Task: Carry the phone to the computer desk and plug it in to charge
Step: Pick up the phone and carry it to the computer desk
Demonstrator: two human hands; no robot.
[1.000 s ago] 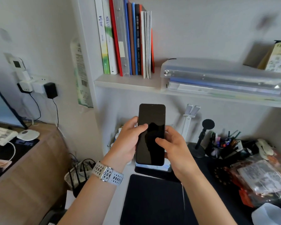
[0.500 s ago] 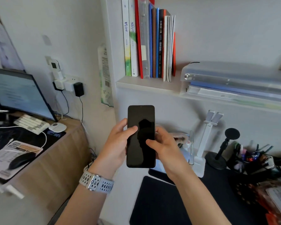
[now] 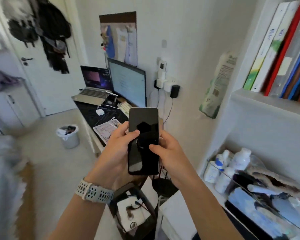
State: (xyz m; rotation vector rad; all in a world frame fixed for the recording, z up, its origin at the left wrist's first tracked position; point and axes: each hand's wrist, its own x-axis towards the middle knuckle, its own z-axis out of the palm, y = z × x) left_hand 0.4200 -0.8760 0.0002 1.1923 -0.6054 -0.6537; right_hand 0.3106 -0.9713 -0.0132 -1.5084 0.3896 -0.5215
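Observation:
A black phone [image 3: 143,135] with a dark screen stands upright in front of me, held by both hands. My left hand [image 3: 117,153] grips its left edge, thumb on the glass; a pale watch strap sits on that wrist. My right hand [image 3: 168,153] grips the right edge, thumb on the lower screen. Beyond the phone lies the computer desk [image 3: 88,115] with a monitor [image 3: 128,82], an open laptop [image 3: 93,87], and a white charger block with a white cable [image 3: 100,111] on the black mat.
Wall plugs and a black adapter [image 3: 166,84] hang right of the monitor. A white bin [image 3: 68,135] stands on the floor left of the desk. A white door [image 3: 42,58] with hanging bags is behind. At right, a bookshelf [image 3: 267,104] and bottles [image 3: 232,163].
The view has swung left: the shelf desk has slid to the right and the computer desk with laptop, door and bin has come into view. Both hands keep hold of the phone.

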